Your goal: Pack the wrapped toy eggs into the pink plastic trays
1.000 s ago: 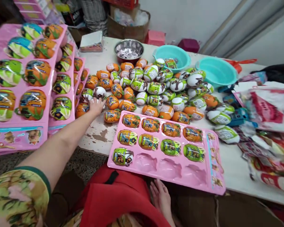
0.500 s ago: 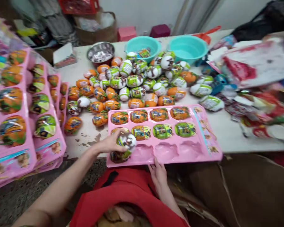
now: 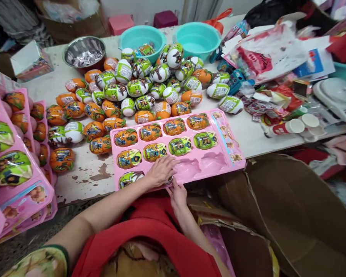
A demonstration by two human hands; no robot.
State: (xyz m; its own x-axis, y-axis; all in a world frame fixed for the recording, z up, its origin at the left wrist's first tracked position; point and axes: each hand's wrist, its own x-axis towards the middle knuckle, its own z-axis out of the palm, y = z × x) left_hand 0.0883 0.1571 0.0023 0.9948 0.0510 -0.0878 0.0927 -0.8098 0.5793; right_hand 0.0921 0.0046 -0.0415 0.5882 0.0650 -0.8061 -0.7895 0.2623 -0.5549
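A pink moulded tray (image 3: 238, 164) lies at the table's front edge. Orange and green wrapped eggs fill its two back rows. In the front row, a green-and-white egg (image 3: 130, 178) sits in the leftmost pocket, and two pockets on the right are empty. My left hand (image 3: 161, 171) is cupped over the second front pocket, its fingers round a mostly hidden wrapped egg whose dark edge shows beneath. My right hand (image 3: 178, 194) pinches the tray's front rim just beside it. Loose wrapped eggs (image 3: 138, 87) are heaped behind the tray.
Filled pink trays (image 3: 42, 188) are stacked at the left. Behind the eggs are a metal bowl (image 3: 85, 54) and two turquoise basins (image 3: 196, 38). Packaging (image 3: 265, 57), paper cups (image 3: 294, 126) and a white scale (image 3: 336, 94) lie at the right. An open cardboard box (image 3: 300, 200) stands below the table.
My left hand has moved from the front row's left end to its second pocket, lowering the egg it carried. My right hand still holds the rim. The view has shifted to the right.
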